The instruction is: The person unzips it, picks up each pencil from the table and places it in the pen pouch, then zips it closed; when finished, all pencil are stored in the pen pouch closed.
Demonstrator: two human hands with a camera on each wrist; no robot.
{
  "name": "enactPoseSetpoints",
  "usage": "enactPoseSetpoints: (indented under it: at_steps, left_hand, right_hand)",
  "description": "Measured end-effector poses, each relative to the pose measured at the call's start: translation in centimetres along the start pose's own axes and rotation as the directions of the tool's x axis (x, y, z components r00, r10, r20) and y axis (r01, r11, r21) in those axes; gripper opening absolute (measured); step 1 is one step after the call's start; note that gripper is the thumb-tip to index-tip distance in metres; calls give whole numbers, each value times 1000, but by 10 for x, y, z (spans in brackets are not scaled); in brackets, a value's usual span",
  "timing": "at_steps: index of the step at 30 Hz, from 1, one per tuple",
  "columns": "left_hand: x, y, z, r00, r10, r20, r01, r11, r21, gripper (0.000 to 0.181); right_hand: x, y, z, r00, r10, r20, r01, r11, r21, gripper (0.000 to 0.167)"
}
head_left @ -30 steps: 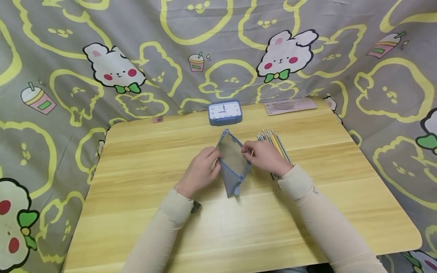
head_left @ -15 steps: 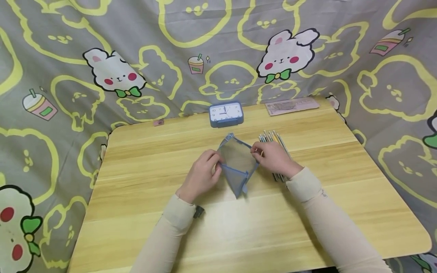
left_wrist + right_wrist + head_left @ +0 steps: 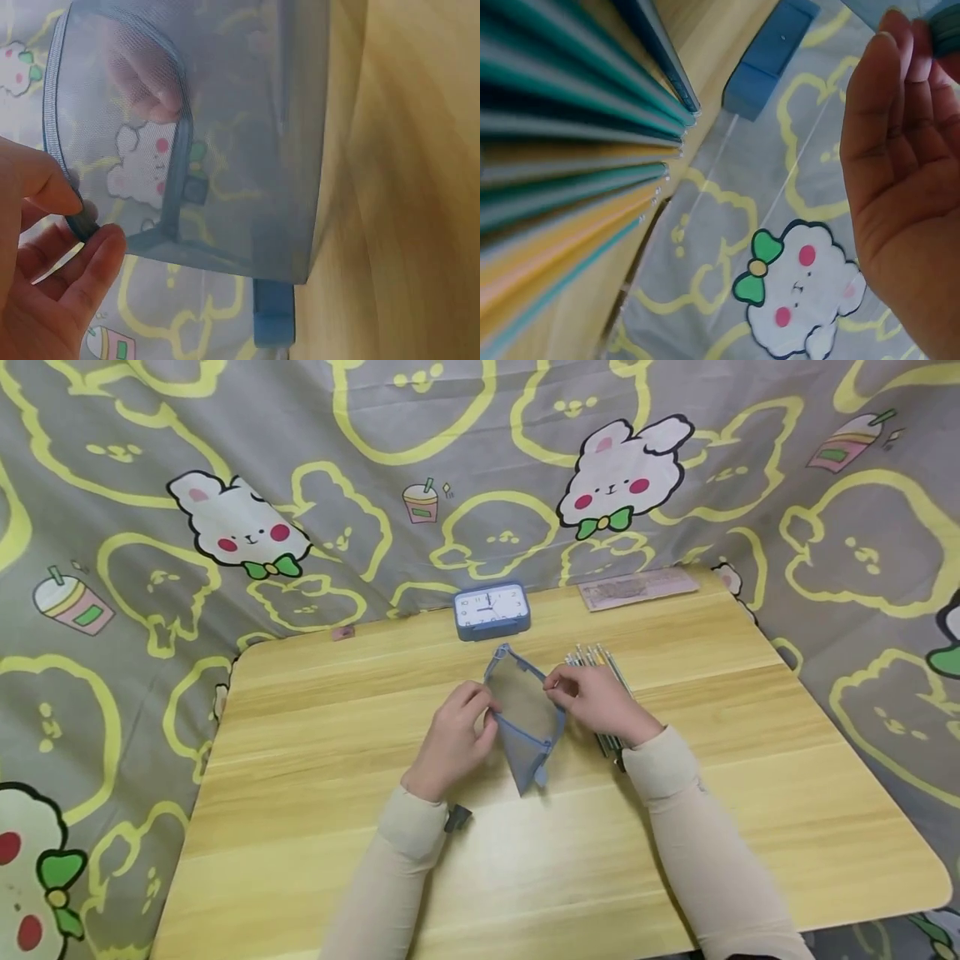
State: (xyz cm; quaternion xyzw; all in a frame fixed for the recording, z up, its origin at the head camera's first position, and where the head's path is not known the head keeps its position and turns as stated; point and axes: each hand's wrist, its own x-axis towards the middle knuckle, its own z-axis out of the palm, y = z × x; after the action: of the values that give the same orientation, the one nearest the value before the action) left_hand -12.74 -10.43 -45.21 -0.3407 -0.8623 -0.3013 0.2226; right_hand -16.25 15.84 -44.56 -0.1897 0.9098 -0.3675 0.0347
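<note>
Spread the mesh pouch (image 3: 522,703) gently, pinching one blue edge (image 3: 51,97) with the left hand (image 3: 453,735) and the opposite edge (image 3: 181,142) with the right hand (image 3: 596,700), pulling evenly to avoid twisting.

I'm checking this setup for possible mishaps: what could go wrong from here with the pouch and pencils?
The left hand and right hand pinch opposite edges of the mesh pouch; if either slips, its soft mouth might fold closed.
The pencils lie in a bunch under the right hand, so a low sweep could scatter them.
The clock stands just beyond the pouch and might get bumped.
</note>
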Motion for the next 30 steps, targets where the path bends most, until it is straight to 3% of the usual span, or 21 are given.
enactPoseSetpoints:
  at_steps: [6, 10, 12, 15, 17, 22, 30]
  left_hand:
    - [0, -5, 1, 999, -37, -20, 36, 998, -43, 16]
    - [2, -9, -2, 999, -45, -23, 43, 997, -61, 15]
    - [2, -11, -3, 999, -40, -20, 39, 997, -62, 15]
    - [2, -13, -1, 999, -40, -20, 39, 997, -70, 15]
    - [1, -15, -2, 999, -39, -30, 37, 996, -80, 16]
    - [1, -17, -5, 998, -28, -58, 22, 994, -107, 17]
    - [1, -16, -4, 998, -33, -48, 25, 989, -144, 16]
  right_hand:
    - [-1, 8, 0, 1000, 1, 8, -2, 998, 64, 12]
    - [-3, 15, -20, 999, -4, -34, 7, 996, 87, 19]
    - [-6, 22, -36, 994, 30, -104, -23, 997, 71, 24]
    - [-13, 39, -60, 969, 114, -218, -115, 993, 10, 29]
    - [-19, 47, -71, 953, 175, -246, -190, 981, -40, 31]
    - [-24, 58, -80, 953, 257, -160, -279, 951, -134, 34]
    - [-26, 52, -74, 957, 267, -112, -284, 942, -180, 30]
